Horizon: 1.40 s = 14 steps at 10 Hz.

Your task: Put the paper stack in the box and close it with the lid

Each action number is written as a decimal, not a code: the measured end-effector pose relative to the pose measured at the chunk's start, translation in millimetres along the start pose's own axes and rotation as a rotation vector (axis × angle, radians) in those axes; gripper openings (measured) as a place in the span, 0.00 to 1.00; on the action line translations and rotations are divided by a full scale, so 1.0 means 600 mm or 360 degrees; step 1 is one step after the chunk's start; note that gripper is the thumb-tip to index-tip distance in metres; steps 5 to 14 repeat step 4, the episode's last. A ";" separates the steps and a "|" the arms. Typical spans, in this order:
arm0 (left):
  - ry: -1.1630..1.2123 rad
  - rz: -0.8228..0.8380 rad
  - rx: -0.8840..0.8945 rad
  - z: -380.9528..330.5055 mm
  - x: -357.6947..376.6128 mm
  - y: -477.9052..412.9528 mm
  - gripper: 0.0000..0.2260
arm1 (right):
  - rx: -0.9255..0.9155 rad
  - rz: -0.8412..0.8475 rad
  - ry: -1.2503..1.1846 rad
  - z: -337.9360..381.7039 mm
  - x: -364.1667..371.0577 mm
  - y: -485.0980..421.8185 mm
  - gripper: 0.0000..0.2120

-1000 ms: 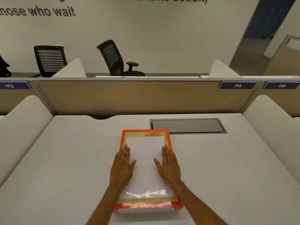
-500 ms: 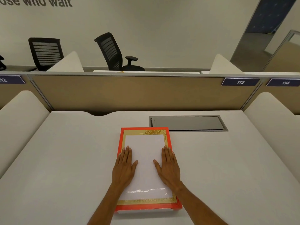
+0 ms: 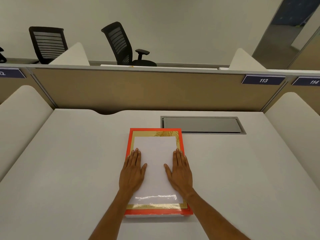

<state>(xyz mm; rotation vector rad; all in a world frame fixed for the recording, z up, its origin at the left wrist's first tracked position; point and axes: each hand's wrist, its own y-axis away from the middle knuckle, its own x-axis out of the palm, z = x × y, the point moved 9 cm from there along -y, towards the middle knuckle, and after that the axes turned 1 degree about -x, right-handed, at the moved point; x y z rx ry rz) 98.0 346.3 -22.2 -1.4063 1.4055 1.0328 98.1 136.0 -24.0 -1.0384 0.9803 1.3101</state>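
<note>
A flat box lies on the desk in front of me, covered by a lid with a red rim, a gold border and a glossy white centre panel. A white strip of the box base shows under the lid's near edge. The paper stack is not visible on its own; I cannot tell whether the white panel is the paper. My left hand lies flat, palm down, on the lid's left side. My right hand lies flat on its right side. Neither hand grips anything.
The white desk spreads around the box. A grey cable hatch is set into it just behind the box on the right. A tan partition closes the back, and white padded dividers flank both sides. Black office chairs stand beyond.
The view has tilted slightly, so the box sits a little differently in frame. Both hands stay flat on the lid in the same places.
</note>
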 end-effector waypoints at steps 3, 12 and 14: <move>0.0054 0.0005 0.0007 -0.013 -0.020 0.008 0.39 | -0.0014 0.0072 -0.0088 0.006 -0.015 0.005 0.36; 0.0106 0.0008 0.0000 -0.013 -0.018 0.009 0.42 | -0.0031 0.0106 -0.0139 0.003 -0.013 0.005 0.36; 0.0106 0.0008 0.0000 -0.013 -0.018 0.009 0.42 | -0.0031 0.0106 -0.0139 0.003 -0.013 0.005 0.36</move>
